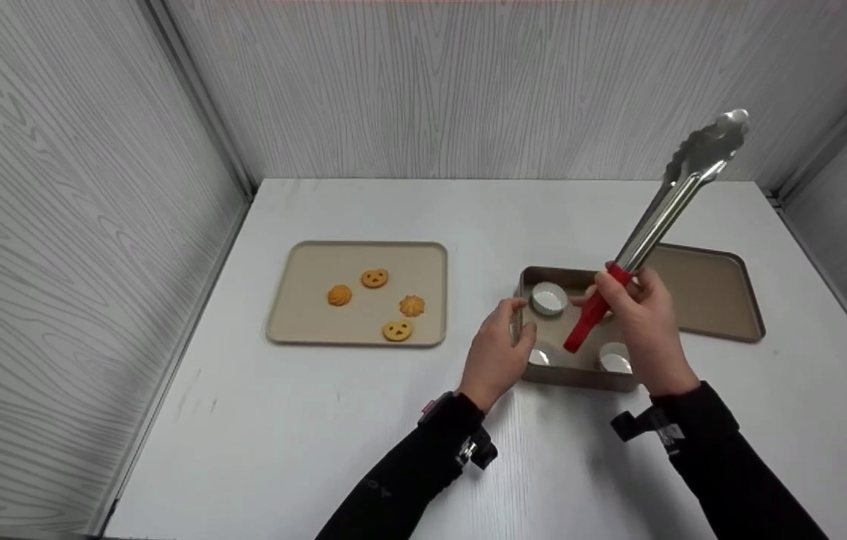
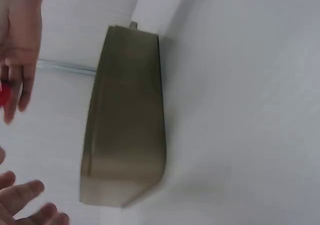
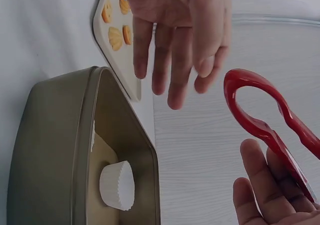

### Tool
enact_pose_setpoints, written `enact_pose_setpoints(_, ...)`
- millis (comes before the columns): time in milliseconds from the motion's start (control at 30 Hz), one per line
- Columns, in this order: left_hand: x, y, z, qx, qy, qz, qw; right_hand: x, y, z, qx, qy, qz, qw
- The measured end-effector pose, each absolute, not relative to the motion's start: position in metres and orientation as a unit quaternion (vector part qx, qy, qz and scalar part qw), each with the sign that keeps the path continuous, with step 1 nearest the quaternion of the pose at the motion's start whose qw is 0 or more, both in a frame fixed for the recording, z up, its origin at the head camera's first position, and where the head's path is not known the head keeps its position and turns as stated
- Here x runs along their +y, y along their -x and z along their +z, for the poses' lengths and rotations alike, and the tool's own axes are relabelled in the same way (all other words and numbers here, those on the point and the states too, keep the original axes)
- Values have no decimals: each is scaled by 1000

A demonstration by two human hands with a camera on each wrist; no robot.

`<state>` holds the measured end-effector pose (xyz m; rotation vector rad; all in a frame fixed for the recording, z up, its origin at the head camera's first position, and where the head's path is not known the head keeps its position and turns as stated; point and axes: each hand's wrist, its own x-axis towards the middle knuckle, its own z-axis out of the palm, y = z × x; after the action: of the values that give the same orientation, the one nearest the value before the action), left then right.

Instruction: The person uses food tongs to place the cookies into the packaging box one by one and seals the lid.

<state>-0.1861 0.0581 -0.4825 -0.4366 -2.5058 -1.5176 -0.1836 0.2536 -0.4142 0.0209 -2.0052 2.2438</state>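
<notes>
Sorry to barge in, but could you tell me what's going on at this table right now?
A person holds a pair of tongs by the red handle in the right hand, tips raised in the air. The left hand is open beside a metal tin with white paper cups inside. Its lid lies behind it. Four cookies sit on a beige tray to the left.
</notes>
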Motion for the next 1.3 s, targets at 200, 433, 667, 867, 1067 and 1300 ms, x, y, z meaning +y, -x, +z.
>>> enact_pose_setpoints(200,63,201,-498,-873,118,-472,0,258,183,-418,-677,-11,733,73)
enact_pose_setpoints(433,69,210,-507,-876,120,-465,-35,261,183,-421,-699,-16,711,72)
enact_pose_setpoints(667,60,204,-514,-887,149,-436,-13,263,182,-421,-732,-13,679,59)
enact_pose_setpoints(867,45,187,-518,-892,159,-423,11,267,183,-422,-770,-34,634,66)
enact_pose_setpoints(1067,32,167,-519,-895,165,-413,23,272,181,-420,-821,-45,563,77)
enact_pose_setpoints(1300,17,146,-520,-894,185,-405,47,272,184,-421,-883,-73,451,103)
